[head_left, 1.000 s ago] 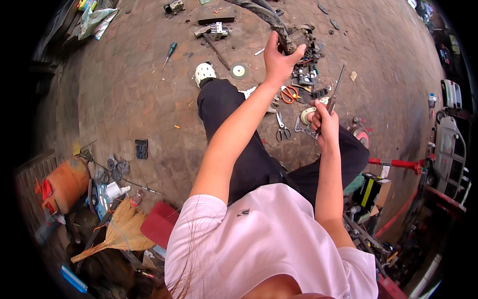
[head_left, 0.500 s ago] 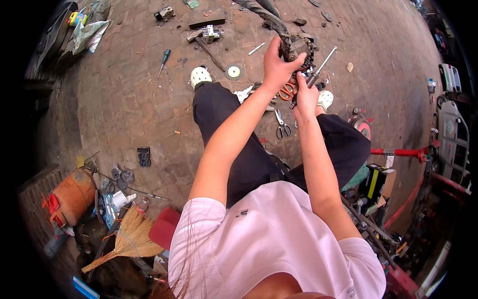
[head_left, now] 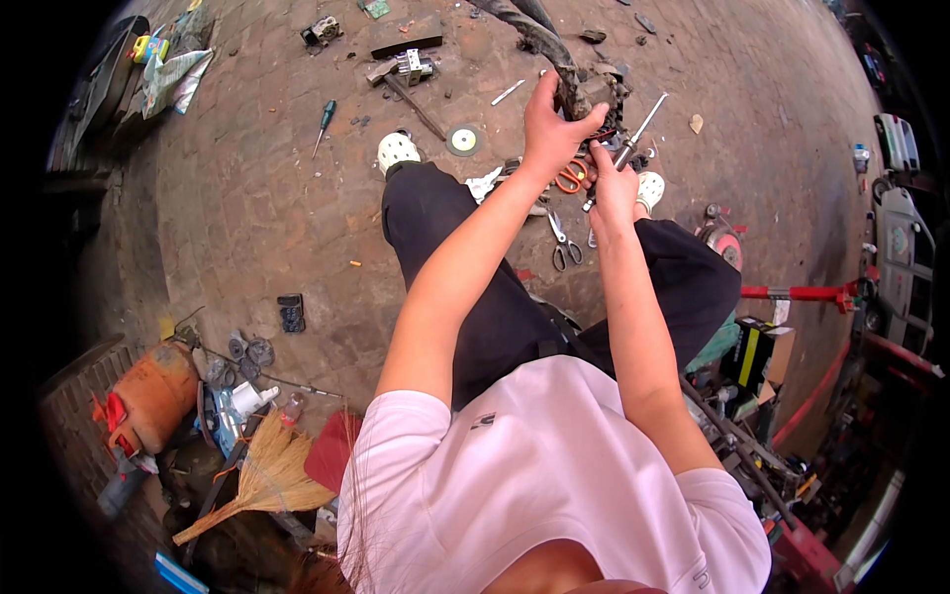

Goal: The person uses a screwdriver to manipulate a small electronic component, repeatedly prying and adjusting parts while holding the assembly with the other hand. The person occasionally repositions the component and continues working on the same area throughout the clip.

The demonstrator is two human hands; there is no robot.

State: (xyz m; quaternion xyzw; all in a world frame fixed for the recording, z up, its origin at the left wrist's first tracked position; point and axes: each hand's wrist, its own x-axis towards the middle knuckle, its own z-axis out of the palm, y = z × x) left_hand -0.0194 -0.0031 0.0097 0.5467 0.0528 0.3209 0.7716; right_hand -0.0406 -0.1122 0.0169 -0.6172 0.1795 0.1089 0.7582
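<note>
My left hand [head_left: 557, 129] is closed around the end of a thick dark wrapped wiring harness [head_left: 542, 42], with its thumb pointing right. Just beyond the thumb is a dark, grimy connector-like part [head_left: 612, 99]; its details are too small to tell. In my right hand [head_left: 613, 188], close below the left, is a screwdriver-like tool [head_left: 646, 121], whose long silver shaft points up and away to the right. Orange-handled scissors [head_left: 571, 178] lie on the ground beside my hands. A second pair of scissors [head_left: 564, 246], dark-handled, lies nearer my lap.
Ahead on the brick floor lie a hammer [head_left: 416, 107], a grinding disc [head_left: 463, 140], a teal-handled screwdriver [head_left: 327, 117] and a metal block [head_left: 413, 65]. A straw broom [head_left: 262, 470] and an orange tank [head_left: 153, 389] are at left. A red bar [head_left: 802, 295] and a black box [head_left: 752, 356] stand at right.
The tool in my right hand has turned slightly. My left hand keeps its hold on the harness. The whole view has shifted a little.
</note>
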